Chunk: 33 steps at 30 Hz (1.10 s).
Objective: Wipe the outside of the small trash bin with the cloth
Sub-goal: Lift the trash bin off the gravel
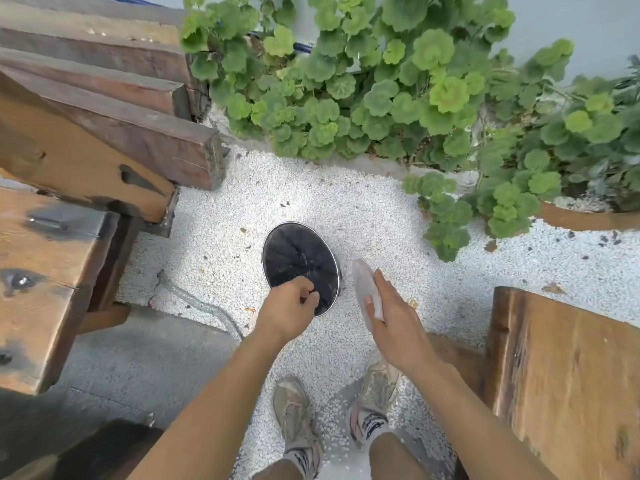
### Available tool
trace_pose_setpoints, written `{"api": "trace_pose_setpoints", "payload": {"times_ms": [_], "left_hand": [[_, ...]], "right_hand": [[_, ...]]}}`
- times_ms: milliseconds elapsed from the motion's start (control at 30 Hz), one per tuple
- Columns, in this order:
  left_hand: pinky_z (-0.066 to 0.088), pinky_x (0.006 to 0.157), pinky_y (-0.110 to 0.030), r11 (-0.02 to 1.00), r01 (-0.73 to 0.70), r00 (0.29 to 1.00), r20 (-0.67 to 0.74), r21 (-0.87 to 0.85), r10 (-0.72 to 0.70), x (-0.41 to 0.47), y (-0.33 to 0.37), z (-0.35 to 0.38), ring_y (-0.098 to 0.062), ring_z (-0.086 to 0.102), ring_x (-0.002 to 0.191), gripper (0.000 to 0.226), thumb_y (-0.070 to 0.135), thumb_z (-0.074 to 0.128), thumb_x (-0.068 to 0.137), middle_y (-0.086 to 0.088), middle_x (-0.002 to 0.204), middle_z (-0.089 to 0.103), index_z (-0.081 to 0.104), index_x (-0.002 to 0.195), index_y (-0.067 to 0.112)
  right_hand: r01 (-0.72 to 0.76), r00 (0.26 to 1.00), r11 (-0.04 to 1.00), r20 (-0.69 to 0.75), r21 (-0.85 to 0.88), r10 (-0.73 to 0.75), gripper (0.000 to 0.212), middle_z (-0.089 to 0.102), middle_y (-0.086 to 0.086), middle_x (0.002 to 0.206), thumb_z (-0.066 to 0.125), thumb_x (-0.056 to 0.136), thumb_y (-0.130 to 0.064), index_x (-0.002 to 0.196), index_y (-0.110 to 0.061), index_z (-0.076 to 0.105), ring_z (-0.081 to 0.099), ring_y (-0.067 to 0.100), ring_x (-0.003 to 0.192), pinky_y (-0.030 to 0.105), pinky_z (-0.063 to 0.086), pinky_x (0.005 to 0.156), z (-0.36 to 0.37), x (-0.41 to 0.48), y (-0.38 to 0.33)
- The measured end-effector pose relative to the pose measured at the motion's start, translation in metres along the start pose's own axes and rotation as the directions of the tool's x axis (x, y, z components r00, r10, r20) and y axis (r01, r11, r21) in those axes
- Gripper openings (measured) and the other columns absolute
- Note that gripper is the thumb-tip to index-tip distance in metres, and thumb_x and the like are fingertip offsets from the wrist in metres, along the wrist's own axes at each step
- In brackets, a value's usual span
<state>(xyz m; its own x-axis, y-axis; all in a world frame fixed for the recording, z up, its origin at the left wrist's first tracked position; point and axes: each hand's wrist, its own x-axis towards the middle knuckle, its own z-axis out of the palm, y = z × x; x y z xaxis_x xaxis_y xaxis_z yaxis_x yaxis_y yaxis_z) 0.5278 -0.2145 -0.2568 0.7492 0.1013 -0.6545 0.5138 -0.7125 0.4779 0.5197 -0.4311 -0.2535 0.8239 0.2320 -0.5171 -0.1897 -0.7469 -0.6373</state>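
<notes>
The small trash bin (298, 258) stands on white gravel, seen from above: a round metal rim with a black bag lining inside. My left hand (287, 306) pinches the bin's near rim with fingers curled. My right hand (391, 320) holds a pale pinkish cloth (367, 289) flat under its fingers, just to the right of the bin and apart from its wall. The bin's outer side is mostly hidden from this angle.
A heavy wooden table (52, 254) and stacked beams (114, 109) fill the left. A wooden bench (561, 382) sits at the right. Leafy green plants (398, 88) spread behind the bin. A grey hose (201, 303) lies on the gravel at the left. My shoes (294, 417) stand below.
</notes>
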Motion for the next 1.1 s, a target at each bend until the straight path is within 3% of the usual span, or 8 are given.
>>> {"api": "trace_pose_setpoints", "payload": {"times_ms": [333,467,667,767,867,933,1033,1100], "left_hand": [[0.047,0.082,-0.043,0.909,0.093,0.978,-0.209,0.406,-0.006,0.136,0.021,0.096,-0.036,0.066,0.102,0.036,0.042,0.043,0.102,-0.011,0.109,0.069,0.057,0.112,0.011],[0.042,0.073,-0.04,0.96,0.223,0.955,-0.234,0.171,-0.18,0.174,0.008,0.123,-0.04,0.066,0.1,0.035,0.04,0.048,0.101,-0.015,0.109,0.069,0.054,0.11,0.007],[0.031,0.067,-0.033,0.986,0.145,0.947,-0.277,-0.078,-0.161,0.193,0.001,0.127,-0.042,0.066,0.096,0.019,0.024,0.054,0.097,-0.02,0.103,0.07,0.053,0.099,0.006],[0.037,0.066,-0.038,0.993,0.082,0.958,-0.27,-0.083,-0.101,0.196,-0.018,0.095,-0.041,0.065,0.089,0.019,0.025,0.058,0.095,-0.017,0.092,0.071,0.05,0.088,0.009],[0.051,0.072,-0.043,0.978,0.064,0.973,-0.205,-0.197,-0.105,0.206,-0.036,0.045,-0.034,0.064,0.079,0.019,0.026,0.062,0.093,-0.005,0.077,0.065,0.058,0.085,0.01],[0.055,0.071,-0.051,0.944,0.071,0.982,-0.145,-0.323,-0.124,0.211,-0.049,0.01,-0.027,0.061,0.071,0.018,0.023,0.064,0.095,-0.01,0.074,0.06,0.061,0.087,0.008],[0.049,0.05,-0.035,0.871,0.027,0.998,-0.032,-0.49,-0.049,0.221,-0.062,-0.037,-0.023,0.063,0.065,0.016,0.007,0.059,0.1,-0.025,0.079,0.06,0.067,0.086,0.01],[0.043,0.043,-0.023,0.862,-0.037,0.999,-0.007,-0.505,0.038,0.231,-0.061,-0.06,-0.011,0.06,0.05,0.046,0.002,0.058,0.1,-0.003,0.059,0.057,0.061,0.061,0.025]], "right_hand": [[-0.02,1.0,0.991,-0.02,0.136,0.023,0.057,0.05,0.0,0.153,0.039,0.109,-0.037,0.162,-0.037,0.016,0.061,0.027,0.12,0.026,0.04,0.09,0.034,0.097,0.089],[0.041,0.998,0.983,-0.051,0.176,-0.033,0.054,0.047,-0.016,0.148,0.038,0.109,-0.041,0.154,-0.057,0.013,0.057,0.013,0.117,0.026,0.044,0.094,0.052,0.131,0.1],[0.081,0.988,0.975,-0.145,0.208,-0.051,0.045,0.03,-0.041,0.139,0.03,0.101,-0.06,0.141,-0.07,0.012,0.034,-0.023,0.114,-0.013,0.021,0.084,0.064,0.173,0.096],[0.151,0.979,0.974,-0.159,0.169,-0.124,0.051,0.018,-0.055,0.14,0.032,0.105,-0.054,0.142,-0.077,0.005,0.022,-0.041,0.117,-0.009,0.019,0.093,0.059,0.187,0.083],[0.222,0.964,0.97,-0.172,0.098,-0.203,0.056,0.027,-0.036,0.157,0.033,0.107,-0.047,0.156,-0.058,0.009,0.024,-0.033,0.129,0.006,0.026,0.109,0.053,0.201,0.066],[0.241,0.955,0.964,-0.204,0.112,-0.215,0.053,0.042,-0.029,0.152,0.033,0.106,-0.05,0.156,-0.058,0.016,0.039,-0.033,0.117,-0.001,0.034,0.099,0.048,0.212,0.054],[0.236,0.94,0.922,-0.313,0.307,-0.136,0.041,0.059,-0.048,0.118,0.04,0.1,-0.058,0.141,-0.064,0.04,0.056,-0.026,0.102,0.003,0.045,0.085,0.037,0.233,0.035],[0.258,0.932,0.853,-0.35,0.454,-0.096,0.037,0.063,-0.037,0.127,0.047,0.1,-0.053,0.137,-0.051,0.054,0.058,-0.014,0.116,0.022,0.05,0.1,0.027,0.254,0.027]]}}
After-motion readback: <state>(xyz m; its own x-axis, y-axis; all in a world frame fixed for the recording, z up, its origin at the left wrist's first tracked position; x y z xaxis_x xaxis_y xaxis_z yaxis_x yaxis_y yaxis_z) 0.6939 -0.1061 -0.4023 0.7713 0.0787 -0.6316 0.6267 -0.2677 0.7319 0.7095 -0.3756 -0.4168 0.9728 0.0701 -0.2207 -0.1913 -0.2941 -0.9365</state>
